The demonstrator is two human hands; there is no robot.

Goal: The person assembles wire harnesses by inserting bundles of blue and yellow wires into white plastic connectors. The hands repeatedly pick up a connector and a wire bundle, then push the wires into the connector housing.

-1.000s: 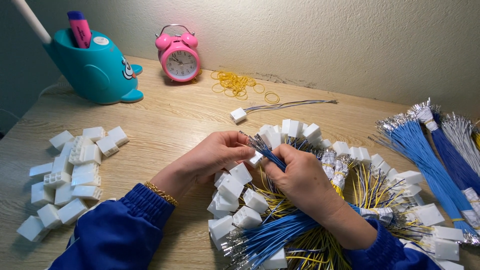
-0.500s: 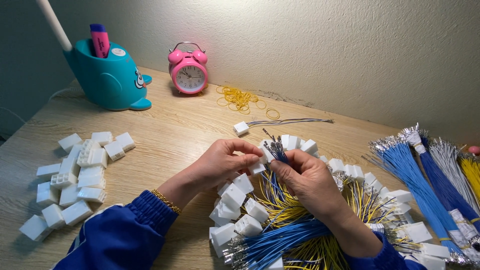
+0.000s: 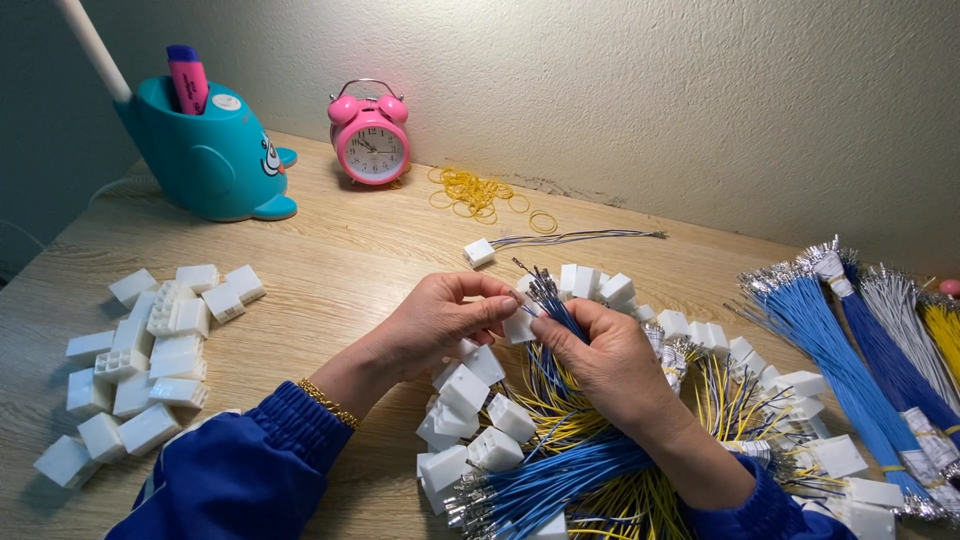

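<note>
Both hands meet near the middle of the frame: the left hand [image 3: 440, 320] pinches a white connector housing [image 3: 518, 326] with closed fingers, and the right hand [image 3: 610, 355] grips a small bunch of blue wires [image 3: 548, 300] whose metal ends point up, just beside the housing. Below and to the right of the hands lies a large heap of finished harnesses [image 3: 560, 450], white housings with blue and yellow wires. At the left edge a pile of empty housings [image 3: 140, 350] waits on the desk [image 3: 330, 270], and loose wire bundles [image 3: 850, 340] lie at the right. I judge much is done, yet many remain.
</note>
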